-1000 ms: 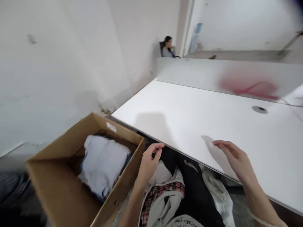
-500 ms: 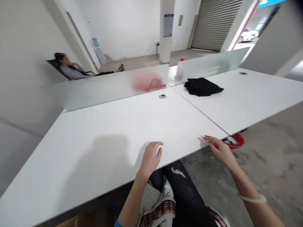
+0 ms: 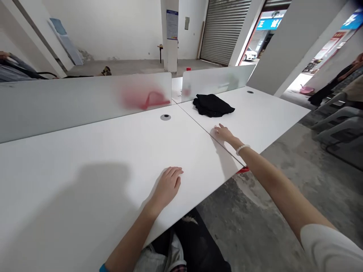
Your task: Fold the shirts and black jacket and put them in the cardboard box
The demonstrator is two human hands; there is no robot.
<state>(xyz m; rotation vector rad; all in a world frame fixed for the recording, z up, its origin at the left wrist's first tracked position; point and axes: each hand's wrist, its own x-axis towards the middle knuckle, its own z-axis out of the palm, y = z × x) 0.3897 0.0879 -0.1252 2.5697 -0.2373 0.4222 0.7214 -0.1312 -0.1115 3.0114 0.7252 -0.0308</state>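
And here's the right hand (image 3: 225,133), stretched out over the counter (image 3: 119,147), just short of the black cloth (image 3: 213,105)! Its fingers are open and slightly spread, gripping nothing; whether they touch the surface, I can't tell. The cloth lies in a low, crumpled heap beyond the seam (image 3: 195,121) that splits the counter into 2 tops, near the frosted right screen (image 3: 212,80). A white bracelet (image 3: 242,149) rings that wrist. Over to the left hand (image 3: 167,185): palm down near the front edge, fingers open and loosely bent, well apart from the cloth. A red shape (image 3: 154,99) blurs through the left screen (image 3: 70,102). A red rim (image 3: 242,170) peeks out below the seam's near end. Far left, a person (image 3: 17,70) leans back.
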